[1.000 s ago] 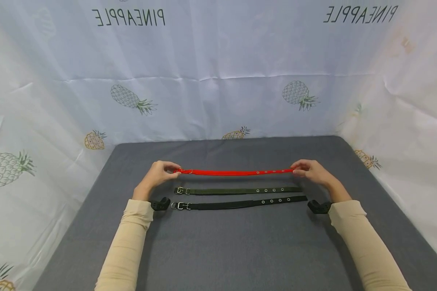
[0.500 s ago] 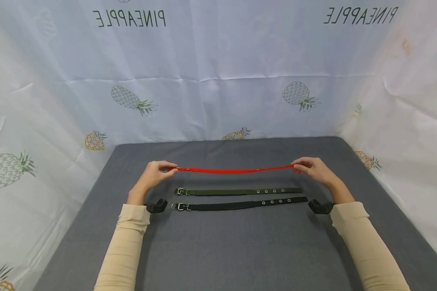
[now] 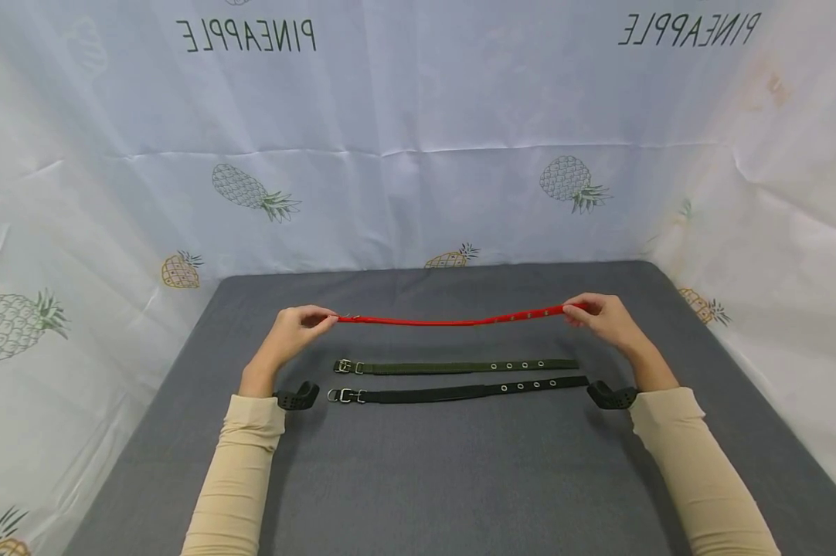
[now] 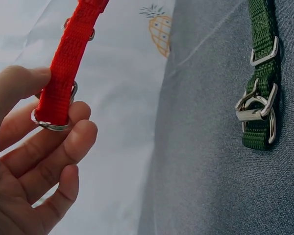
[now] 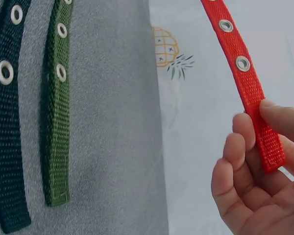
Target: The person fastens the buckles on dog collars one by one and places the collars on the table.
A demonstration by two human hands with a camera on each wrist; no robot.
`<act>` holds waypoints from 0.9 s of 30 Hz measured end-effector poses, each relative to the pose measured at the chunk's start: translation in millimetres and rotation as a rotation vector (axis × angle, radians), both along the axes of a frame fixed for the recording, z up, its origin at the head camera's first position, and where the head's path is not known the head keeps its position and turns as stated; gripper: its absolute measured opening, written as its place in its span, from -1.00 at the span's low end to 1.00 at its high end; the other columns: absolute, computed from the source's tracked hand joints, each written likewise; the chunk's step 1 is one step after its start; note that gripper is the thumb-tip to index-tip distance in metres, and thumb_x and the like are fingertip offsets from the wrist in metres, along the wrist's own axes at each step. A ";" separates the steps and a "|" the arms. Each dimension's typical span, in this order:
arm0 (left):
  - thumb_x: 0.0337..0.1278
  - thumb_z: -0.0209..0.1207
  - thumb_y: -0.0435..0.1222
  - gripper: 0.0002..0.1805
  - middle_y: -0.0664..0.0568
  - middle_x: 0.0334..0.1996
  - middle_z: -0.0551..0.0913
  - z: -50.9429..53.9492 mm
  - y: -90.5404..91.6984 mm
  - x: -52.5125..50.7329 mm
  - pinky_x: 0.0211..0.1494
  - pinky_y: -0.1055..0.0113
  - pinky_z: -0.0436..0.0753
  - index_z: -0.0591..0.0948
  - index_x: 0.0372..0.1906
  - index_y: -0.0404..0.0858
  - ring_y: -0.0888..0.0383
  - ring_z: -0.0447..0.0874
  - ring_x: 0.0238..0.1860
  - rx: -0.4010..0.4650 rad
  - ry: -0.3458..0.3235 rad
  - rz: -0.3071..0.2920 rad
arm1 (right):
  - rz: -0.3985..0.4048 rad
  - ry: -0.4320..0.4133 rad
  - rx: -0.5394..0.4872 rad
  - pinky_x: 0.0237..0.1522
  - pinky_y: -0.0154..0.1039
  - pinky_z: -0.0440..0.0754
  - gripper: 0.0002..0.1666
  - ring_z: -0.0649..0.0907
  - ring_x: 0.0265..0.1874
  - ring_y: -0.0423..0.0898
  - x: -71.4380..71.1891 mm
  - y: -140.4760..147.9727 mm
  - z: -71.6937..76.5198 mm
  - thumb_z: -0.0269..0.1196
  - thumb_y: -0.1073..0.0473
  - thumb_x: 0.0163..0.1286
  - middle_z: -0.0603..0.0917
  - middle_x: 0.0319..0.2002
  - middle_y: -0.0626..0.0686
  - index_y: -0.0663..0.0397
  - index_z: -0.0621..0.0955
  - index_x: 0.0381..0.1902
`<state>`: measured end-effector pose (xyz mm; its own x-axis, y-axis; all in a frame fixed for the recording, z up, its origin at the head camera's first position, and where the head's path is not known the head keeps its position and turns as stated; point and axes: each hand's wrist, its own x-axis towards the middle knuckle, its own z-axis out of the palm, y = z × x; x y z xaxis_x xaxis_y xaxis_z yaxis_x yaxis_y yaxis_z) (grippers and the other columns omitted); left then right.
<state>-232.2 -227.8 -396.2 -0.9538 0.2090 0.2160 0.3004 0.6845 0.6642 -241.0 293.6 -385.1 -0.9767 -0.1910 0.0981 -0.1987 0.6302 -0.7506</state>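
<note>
The red strap is woven webbing, ribbed and fairly matt, with a shiny metal ring at one end and bright metal eyelets set through it. The green strap shows a coarser-looking weave; its buckle is smooth, polished metal. The dark strap is matt woven webbing too. The surface has a dull, fine-grained cloth finish. The curtain looks smooth, thin and creased, with a faint sheen. The sleeves are soft matt cloth.
</note>
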 end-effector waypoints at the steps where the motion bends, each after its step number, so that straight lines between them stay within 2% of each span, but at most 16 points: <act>1: 0.24 0.23 -0.25 -0.77 -0.18 -0.23 0.77 0.5 0.5 0.1 -0.22 0.42 0.59 0.72 -0.10 -0.28 0.15 0.67 -0.26 0.003 -0.002 0.002 | -0.010 0.001 0.001 -0.37 -0.41 0.57 -0.63 0.56 -0.49 -0.39 0.4 -0.7 0.7 0.19 0.11 0.42 0.63 -0.49 -0.34 0.37 0.61 -0.07; 8: 0.27 0.20 -0.22 -0.73 -0.24 -0.27 0.76 2.9 2.1 2.4 -0.26 0.40 0.57 0.70 -0.08 -0.32 0.27 0.63 -0.36 0.001 -0.012 0.004 | -0.056 0.031 -0.001 -0.46 -0.36 0.45 -0.65 0.47 -0.56 -0.34 3.0 -7.4 4.6 0.21 0.17 0.40 0.52 -0.59 -0.33 0.43 0.61 -0.09; 12: 0.26 0.21 -0.26 -0.75 -0.27 -0.27 0.74 4.1 3.5 5.1 -0.28 0.41 0.56 0.69 -0.09 -0.34 0.06 0.66 -0.35 0.005 -0.016 -0.001 | -0.081 0.026 -0.013 -0.45 -0.36 0.42 -0.64 0.44 -0.55 -0.34 4.2 -8.2 4.5 0.20 0.17 0.41 0.48 -0.61 -0.37 0.42 0.60 -0.06; 15: 0.22 0.23 -0.31 -0.78 -0.25 -0.28 0.75 5.4 4.8 5.7 -0.30 0.45 0.55 0.70 -0.12 -0.36 0.07 0.66 -0.35 0.001 0.010 -0.003 | -0.102 0.033 -0.017 -0.45 -0.36 0.41 -0.62 0.44 -0.54 -0.33 5.6 -8.6 5.1 0.22 0.12 0.40 0.49 -0.60 -0.40 0.39 0.61 -0.07; 18: 0.19 0.25 -0.34 -0.80 -0.22 -0.30 0.75 6.4 6.1 5.4 -0.31 0.48 0.55 0.70 -0.14 -0.37 0.20 0.63 -0.36 -0.009 0.051 -0.001 | -0.124 0.047 -0.021 -0.47 -0.35 0.39 -0.62 0.42 -0.54 -0.30 8.0 -9.8 6.5 0.24 0.10 0.38 0.49 -0.60 -0.37 0.37 0.63 -0.10; 20: 0.18 0.25 -0.36 -0.80 -0.22 -0.31 0.75 7.1 7.4 5.8 -0.29 0.47 0.55 0.70 -0.14 -0.37 0.17 0.64 -0.35 -0.007 0.067 -0.003 | -0.137 0.054 -0.023 -0.48 -0.34 0.38 -0.63 0.41 -0.54 -0.28 9.3 -10.9 7.5 0.24 0.10 0.37 0.50 -0.60 -0.34 0.36 0.63 -0.11; 23: 0.16 0.26 -0.37 -0.81 -0.21 -0.32 0.75 7.7 10.9 6.6 -0.27 0.41 0.57 0.70 -0.15 -0.37 0.12 0.64 -0.34 -0.002 0.099 -0.003 | -0.149 0.073 -0.031 -0.49 -0.35 0.38 -0.63 0.41 -0.55 -0.30 10.5 -13.1 8.9 0.24 0.10 0.38 0.51 -0.59 -0.35 0.38 0.62 -0.11; 27: 0.12 0.27 -0.40 -0.82 -0.20 -0.33 0.75 7.7 17.4 7.5 -0.22 0.24 0.63 0.70 -0.18 -0.37 0.21 0.61 -0.36 0.023 0.162 0.001 | -0.182 0.124 -0.023 -0.52 -0.37 0.37 -0.66 0.38 -0.58 -0.33 11.3 -16.7 10.7 0.22 0.15 0.38 0.47 -0.57 -0.41 0.39 0.61 -0.11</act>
